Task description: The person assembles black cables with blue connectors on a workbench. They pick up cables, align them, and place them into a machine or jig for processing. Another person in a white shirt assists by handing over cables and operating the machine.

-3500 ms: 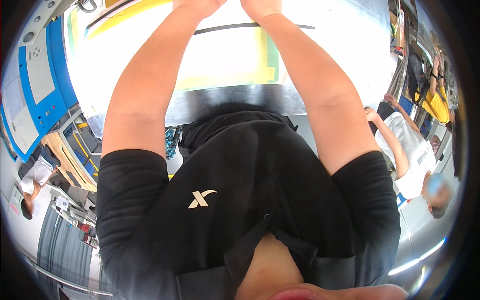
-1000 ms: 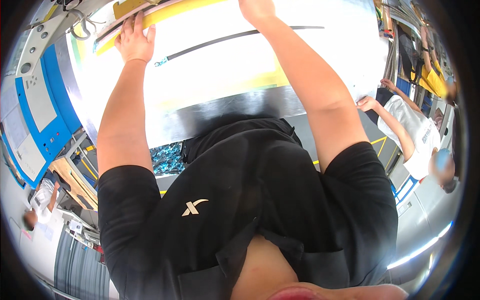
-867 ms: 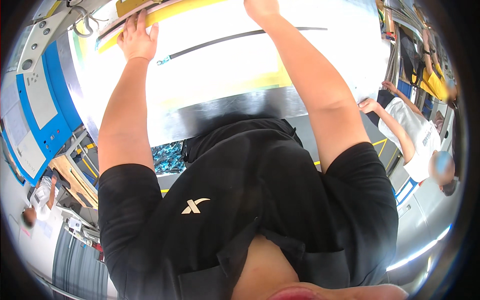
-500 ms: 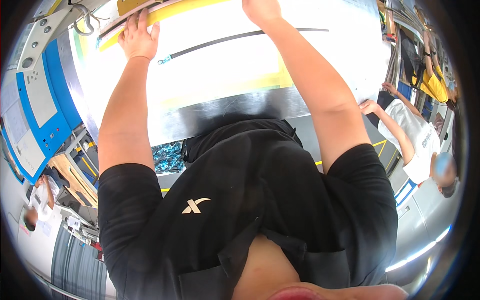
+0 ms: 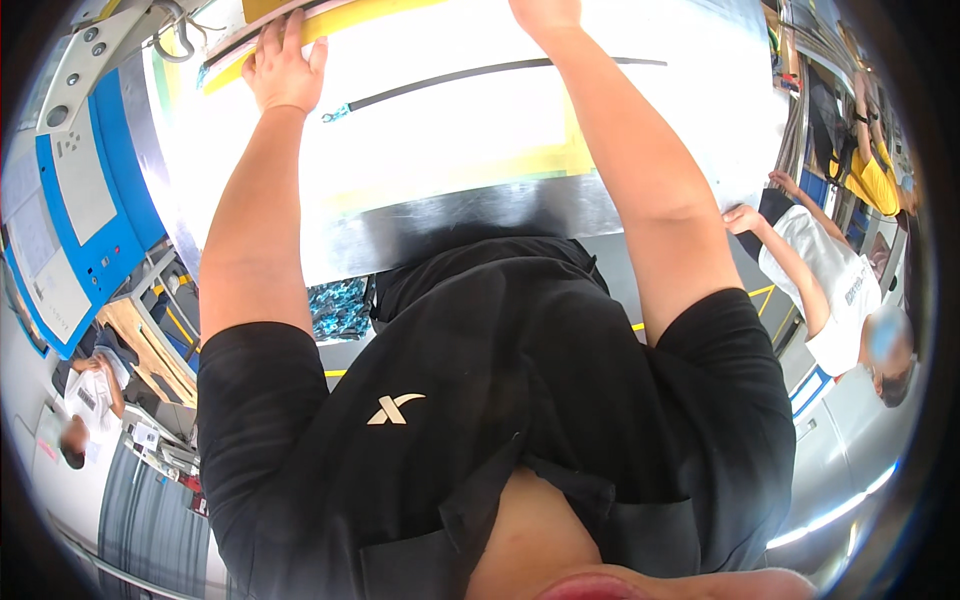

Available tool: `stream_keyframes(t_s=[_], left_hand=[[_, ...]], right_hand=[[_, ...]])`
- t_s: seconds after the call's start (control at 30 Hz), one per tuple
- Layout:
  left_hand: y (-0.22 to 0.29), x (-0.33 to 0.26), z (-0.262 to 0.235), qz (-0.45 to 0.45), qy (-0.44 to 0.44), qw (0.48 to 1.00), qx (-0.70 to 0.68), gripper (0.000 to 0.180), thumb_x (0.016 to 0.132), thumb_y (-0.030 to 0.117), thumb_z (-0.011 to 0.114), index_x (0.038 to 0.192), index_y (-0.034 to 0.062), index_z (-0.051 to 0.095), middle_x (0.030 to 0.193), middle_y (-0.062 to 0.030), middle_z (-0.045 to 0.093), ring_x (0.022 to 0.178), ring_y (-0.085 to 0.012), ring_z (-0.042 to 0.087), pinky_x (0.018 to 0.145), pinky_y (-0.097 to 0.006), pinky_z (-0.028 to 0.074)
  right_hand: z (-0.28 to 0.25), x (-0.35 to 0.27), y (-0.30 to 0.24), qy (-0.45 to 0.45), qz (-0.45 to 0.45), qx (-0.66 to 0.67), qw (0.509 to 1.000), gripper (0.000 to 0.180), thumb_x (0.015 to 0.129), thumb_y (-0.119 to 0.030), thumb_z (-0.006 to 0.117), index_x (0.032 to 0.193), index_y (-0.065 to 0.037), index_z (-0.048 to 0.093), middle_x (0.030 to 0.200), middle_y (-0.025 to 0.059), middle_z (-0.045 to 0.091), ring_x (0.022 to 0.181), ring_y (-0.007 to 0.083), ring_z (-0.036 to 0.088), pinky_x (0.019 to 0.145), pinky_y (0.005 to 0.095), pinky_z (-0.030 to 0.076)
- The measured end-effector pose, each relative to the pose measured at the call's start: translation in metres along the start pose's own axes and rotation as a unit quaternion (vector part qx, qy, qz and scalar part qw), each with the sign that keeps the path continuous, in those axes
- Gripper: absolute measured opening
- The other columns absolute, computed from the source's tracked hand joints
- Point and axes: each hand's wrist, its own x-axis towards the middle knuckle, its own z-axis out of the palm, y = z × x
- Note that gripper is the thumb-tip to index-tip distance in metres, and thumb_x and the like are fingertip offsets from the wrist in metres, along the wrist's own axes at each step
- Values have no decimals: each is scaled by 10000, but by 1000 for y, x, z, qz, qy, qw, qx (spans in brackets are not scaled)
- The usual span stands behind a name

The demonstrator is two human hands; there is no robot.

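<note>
On a bright white work surface (image 5: 420,130), my left hand (image 5: 285,75) lies with fingers stretched forward and thumb apart. Its fingertips rest on a dark strip (image 5: 232,52) beside a yellow band (image 5: 380,15) along the far side. My right hand (image 5: 548,12) reaches to the top edge of the picture, where its fingers are cut off. Whatever it touches there is out of sight. Between me and the far strip lies a long, narrow black strip (image 5: 450,75) with a blue patterned end (image 5: 337,114). Part of it passes behind my right forearm.
A bare metal edge (image 5: 480,212) runs along the near side, against my body. To the left stands a blue and white machine cabinet (image 5: 100,215). A person in a white shirt (image 5: 820,265) is close on the right; another (image 5: 92,395) is at far left.
My right hand has slid slightly right and farther toward the top edge. My left hand keeps its place on the far strip; the whole view has shifted a little.
</note>
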Motion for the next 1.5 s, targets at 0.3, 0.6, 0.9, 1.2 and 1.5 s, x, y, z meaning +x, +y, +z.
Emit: stream_keyframes(t_s=[0.3,0.6,0.9,1.2,1.5], left_hand=[[-3,-1,3,-2,4,1000,-12,601,1001,564,500,1534,291,446,1552,-67,471,1461,-254,400,1169,-545,257],[-8,-4,-8,24,-14,997,-67,651,992,536,550,1535,195,434,1568,-97,449,1473,-279,389,1188,-540,242],[-75,-2,-9,58,-52,997,7,723,1007,565,506,1574,136,379,1613,-85,416,1506,-262,361,1208,-549,265],[-50,21,-7,114,-51,992,-18,755,1023,606,457,1593,119,361,1620,-92,418,1504,-269,370,1218,-495,276],[17,32,-9,152,-55,984,-70,711,1020,538,524,1568,107,379,1596,-106,437,1496,-299,368,1212,-516,262]], right_hand=[[-22,-1,-12,-116,-16,-59,991,245,969,-110,525,1163,-51,661,1180,175,653,997,399,670,890,490,537],[-29,-9,-22,-137,-7,-77,988,327,991,-85,467,1254,-77,662,1330,110,635,1080,373,674,933,450,542],[-49,1,28,-98,53,-123,986,315,968,-74,514,1243,-71,667,1284,135,640,1106,380,650,951,458,525],[-45,-3,58,-67,1,-87,994,339,956,-99,553,1274,-74,667,1334,120,634,1170,359,633,994,432,523],[-82,-30,47,-140,-101,0,985,234,1013,-325,620,1098,-120,693,1010,80,666,825,287,705,734,435,567]])
